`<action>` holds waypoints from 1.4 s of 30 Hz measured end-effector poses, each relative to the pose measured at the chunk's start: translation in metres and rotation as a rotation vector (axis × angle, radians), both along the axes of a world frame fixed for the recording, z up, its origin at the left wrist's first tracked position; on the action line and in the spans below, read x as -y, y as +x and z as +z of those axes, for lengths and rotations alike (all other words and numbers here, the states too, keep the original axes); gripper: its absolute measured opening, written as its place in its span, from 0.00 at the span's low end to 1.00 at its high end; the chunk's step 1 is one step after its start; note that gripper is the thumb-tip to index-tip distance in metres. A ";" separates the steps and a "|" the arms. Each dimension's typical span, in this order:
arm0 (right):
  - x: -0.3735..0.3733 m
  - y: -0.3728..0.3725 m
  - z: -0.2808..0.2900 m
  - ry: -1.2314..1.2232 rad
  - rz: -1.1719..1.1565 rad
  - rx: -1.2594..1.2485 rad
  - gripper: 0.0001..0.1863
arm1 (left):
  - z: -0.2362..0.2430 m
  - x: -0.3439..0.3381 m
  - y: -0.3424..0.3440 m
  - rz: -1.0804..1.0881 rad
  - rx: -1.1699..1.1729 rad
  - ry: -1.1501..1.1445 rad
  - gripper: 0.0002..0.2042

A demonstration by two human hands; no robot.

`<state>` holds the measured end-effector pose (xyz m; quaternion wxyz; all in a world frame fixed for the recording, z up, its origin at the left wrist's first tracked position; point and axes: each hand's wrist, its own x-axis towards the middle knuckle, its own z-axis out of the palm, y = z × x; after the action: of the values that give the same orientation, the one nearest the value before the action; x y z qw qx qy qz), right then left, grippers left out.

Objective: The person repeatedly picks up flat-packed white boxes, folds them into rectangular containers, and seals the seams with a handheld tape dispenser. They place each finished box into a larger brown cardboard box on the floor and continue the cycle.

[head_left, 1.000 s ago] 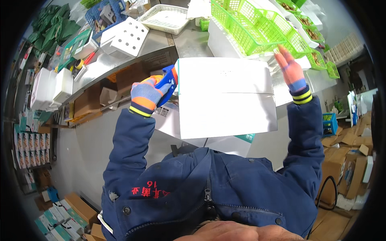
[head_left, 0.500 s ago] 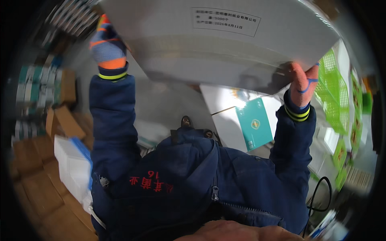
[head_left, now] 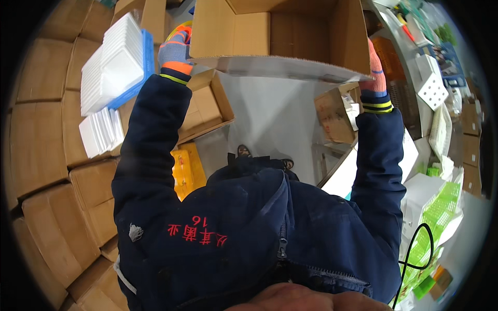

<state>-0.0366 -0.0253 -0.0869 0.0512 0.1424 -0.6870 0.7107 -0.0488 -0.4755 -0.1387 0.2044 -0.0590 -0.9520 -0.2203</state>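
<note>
Both arms are stretched forward, holding up a large cardboard box (head_left: 321,41) between my hands. Its inside is bare brown cardboard, and the outer wall nearest me is whitish grey. My left hand (head_left: 178,51), in a blue-grey and orange knitted glove, is closed on the box's left side. On the opposite side, my right hand (head_left: 377,72) grips the box's near right corner in a pink glove with blue lines. The box wall partly hides the fingers of both hands. The far part of the box runs out of the picture.
Brown cartons (head_left: 41,140) are stacked along the left, with white foam trays (head_left: 111,67) in a blue crate on top. An open carton (head_left: 210,111) stands below my left hand beside a yellow crate (head_left: 189,168). Green mesh baskets (head_left: 441,212) and a black cable (head_left: 431,243) are at the right.
The box has tilted so that its open inside now shows instead of its printed grey side. My view has swung round, bringing the carton stacks and foam trays up along the left.
</note>
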 end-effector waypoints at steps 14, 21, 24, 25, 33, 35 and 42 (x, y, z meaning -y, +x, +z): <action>0.217 0.053 -0.047 -0.204 0.562 0.471 0.31 | -0.044 0.189 0.215 0.422 0.116 0.047 0.08; 0.255 0.084 -0.069 -0.112 0.649 0.385 0.33 | -0.045 0.190 0.265 0.684 0.236 -0.288 0.15; 0.265 0.112 -0.062 -0.016 0.648 0.419 0.35 | -0.042 0.188 0.285 0.671 0.299 -0.371 0.13; 0.267 0.116 -0.067 -0.071 0.641 0.466 0.34 | -0.046 0.188 0.293 0.615 0.245 -0.284 0.11; 0.309 0.079 -0.159 0.056 0.738 0.445 0.40 | -0.039 0.201 0.258 0.811 0.607 -0.361 0.17; 0.314 0.065 -0.206 0.717 0.594 0.528 0.31 | -0.037 0.200 0.240 0.813 0.622 -0.319 0.14; 0.315 0.041 -0.239 1.200 0.434 0.270 0.17 | 0.014 0.184 0.264 0.710 0.228 -0.051 0.19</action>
<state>0.0045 -0.3399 -0.3260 -0.2688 0.1914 -0.9205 0.2093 0.2150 -0.6592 -0.1248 0.1594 0.2946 -0.9349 -0.1171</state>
